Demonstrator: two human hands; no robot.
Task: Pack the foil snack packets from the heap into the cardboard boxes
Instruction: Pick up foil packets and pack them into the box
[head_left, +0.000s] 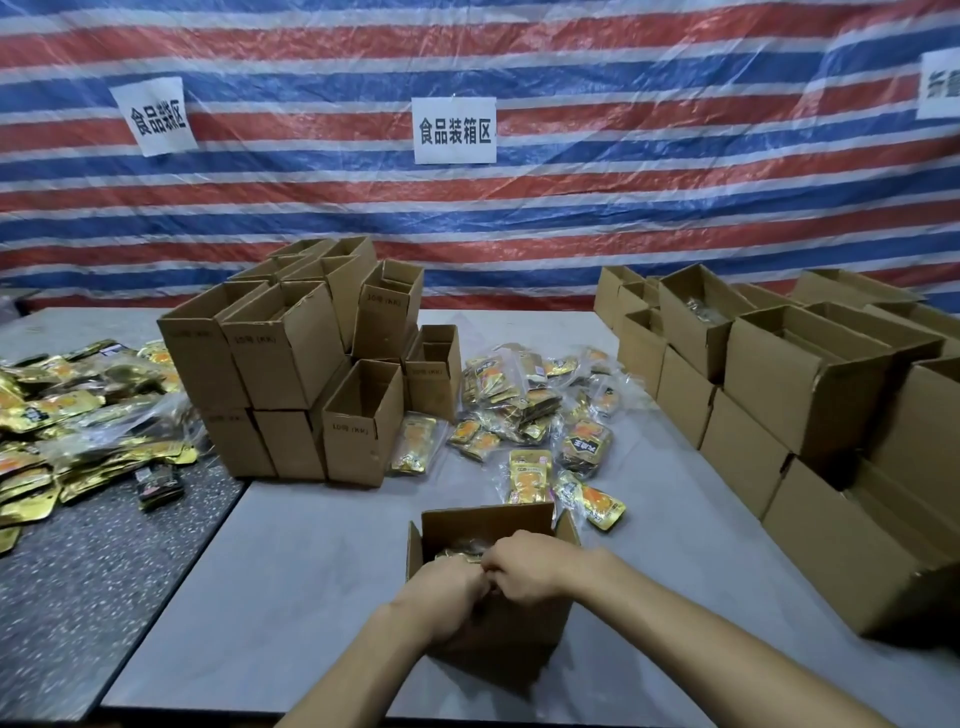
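I have both hands at the open cardboard box (488, 522) near the front edge of the grey table (311, 545). My left hand (447, 597) and right hand (524, 564) meet knuckle to knuckle over the box's near side, fingers curled downward. I cannot tell whether they pinch a packet or only press together. Gold foil packets (460, 555) show inside the box, just beyond my fingers. The heap of loose packets (524, 400) lies on the table beyond the box, with 2 of them just past its far wall. A stack of open boxes (291, 353) stands left of the heap, and a second spread of gold packets (78, 415) lies further left. More cartons (800, 374) line the right side. A red, white and blue striped tarpaulin (571, 208) hangs behind, with paper signs (454, 130) on it
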